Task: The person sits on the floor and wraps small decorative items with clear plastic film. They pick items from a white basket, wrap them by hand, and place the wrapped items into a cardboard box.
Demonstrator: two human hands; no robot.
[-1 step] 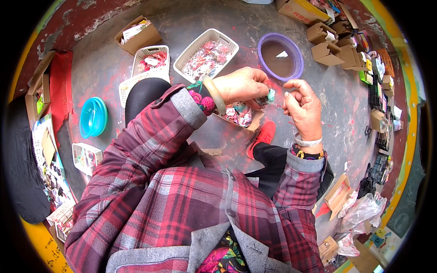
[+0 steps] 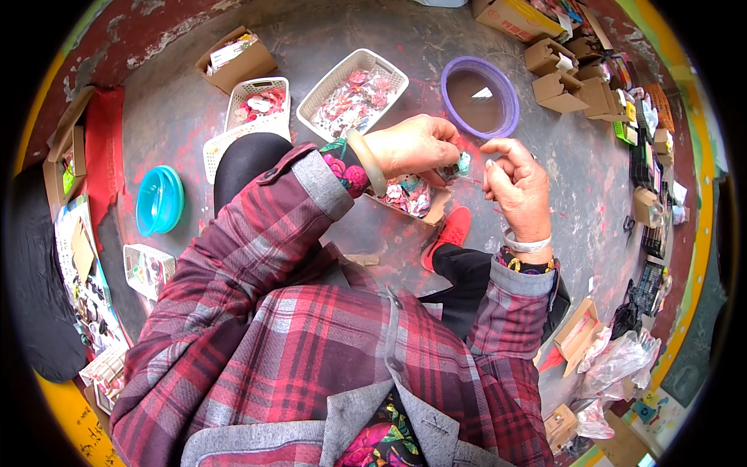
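My left hand (image 2: 416, 148), with a pale bangle at the wrist, reaches in over a small open cardboard box (image 2: 437, 210). Its fingers are closed on a small teal bundle (image 2: 464, 162) that pokes out past the fingertips; a darker part of it is mostly covered by the hand. Just to the right is my right hand (image 2: 515, 185), fingers curled and thumb pressed to the forefinger. Whatever it pinches, if anything, is too small to make out. Pink, white and red small pieces (image 2: 411, 194) fill the box under my left hand.
Beyond my hands stand a white basket (image 2: 306, 115) of bagged pink pieces and a purple basin (image 2: 446, 93) of murky water. Smaller white baskets (image 2: 286, 93) and teal bowls (image 2: 140, 210) are at left. Cardboard boxes (image 2: 560, 92) and plastic bags (image 2: 622, 366) line the right.
The fingers of my right hand have shifted very slightly to the left. My left hand and the teal bundle stay in place.
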